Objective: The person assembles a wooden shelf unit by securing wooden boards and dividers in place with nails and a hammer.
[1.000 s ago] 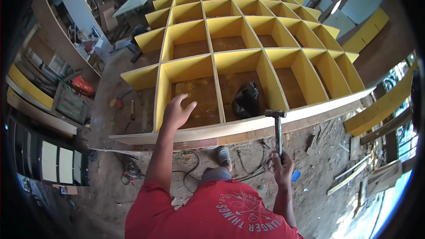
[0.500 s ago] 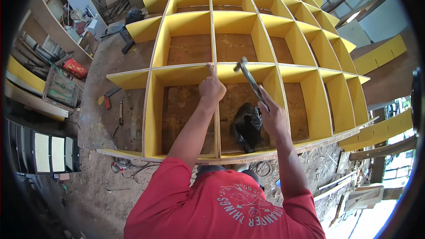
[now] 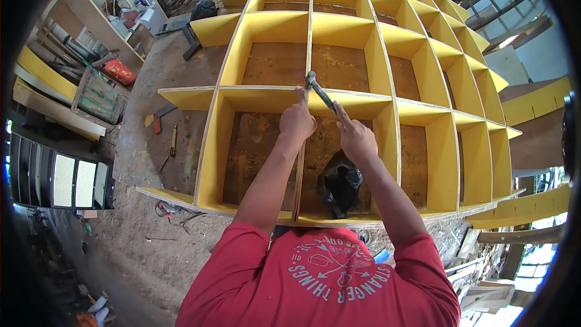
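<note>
Head view shows two hands point(image 3: 297, 122) point(image 3: 359, 140), one hammer point(image 3: 322, 95).

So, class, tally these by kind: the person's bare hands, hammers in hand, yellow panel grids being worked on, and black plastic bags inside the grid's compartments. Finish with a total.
Bare hands (left hand, right hand): 2
Hammer: 1
Yellow panel grid: 1
Black plastic bag: 1
Total: 5

Matt yellow-faced wooden grid point(image 3: 381, 106), dull metal hammer point(image 3: 322, 97), glossy black plastic bag point(image 3: 340, 184), red cloth shirt point(image 3: 321, 303)
</note>
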